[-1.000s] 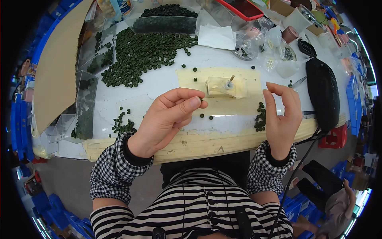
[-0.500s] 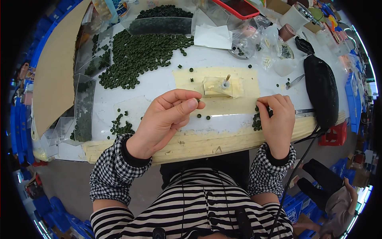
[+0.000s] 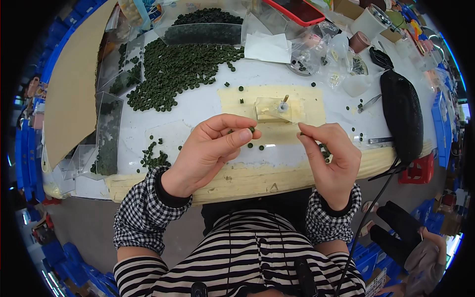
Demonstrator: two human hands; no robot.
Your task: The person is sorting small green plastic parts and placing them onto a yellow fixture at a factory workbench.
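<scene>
My left hand (image 3: pixel 210 148) hovers over the white table (image 3: pixel 198 106), pinching a small dark green disc (image 3: pixel 252 129) between thumb and forefinger. My right hand (image 3: pixel 331 161) is raised beside it, fingertips pinched on a tiny dark piece (image 3: pixel 301 133). Just beyond both hands a small cream block with an upright peg (image 3: pixel 277 108) sits on a pale yellow mat (image 3: pixel 277 106). A few loose green discs (image 3: pixel 257 146) lie on the table between the hands.
A big heap of green discs (image 3: pixel 173 69) covers the far left, with a clear tray of them (image 3: pixel 203 30) behind. Clear boxes (image 3: pixel 106 133) stand at left. A black pouch (image 3: pixel 402 115), tweezers (image 3: pixel 368 103), plastic bags (image 3: pixel 316 49) and tape rolls (image 3: pixel 368 22) crowd the right.
My right hand has lifted from the small pile at the right table edge and swung left toward my left hand, fingers now pinched. My left hand stayed almost still.
</scene>
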